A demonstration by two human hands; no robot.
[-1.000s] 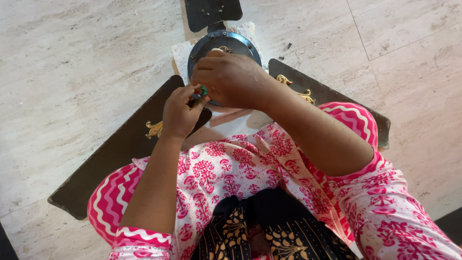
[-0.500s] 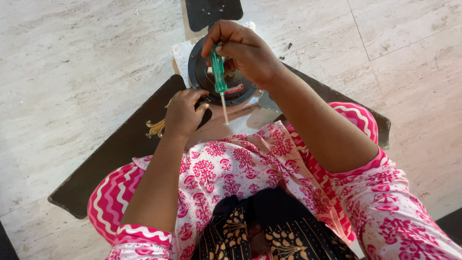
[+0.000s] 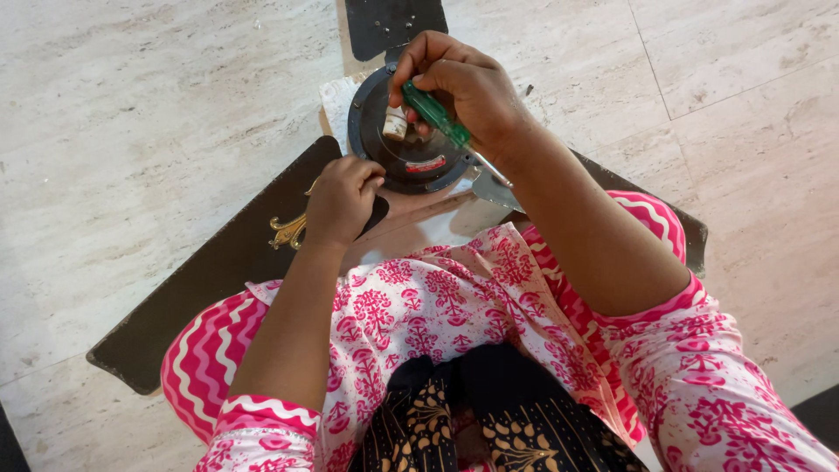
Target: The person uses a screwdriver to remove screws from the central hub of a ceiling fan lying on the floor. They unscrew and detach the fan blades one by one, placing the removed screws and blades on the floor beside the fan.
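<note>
Now right hand (image 3: 463, 87) tilts green screwdriver (image 3: 440, 116) flatter, left hand (image 3: 341, 199) unmoved

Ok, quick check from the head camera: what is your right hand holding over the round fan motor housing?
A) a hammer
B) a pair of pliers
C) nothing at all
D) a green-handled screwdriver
D: the right hand grips a green-handled screwdriver over the round motor housing, its metal shaft angled down toward the wrist, while the left hand rests on the dark fan blade.
</note>
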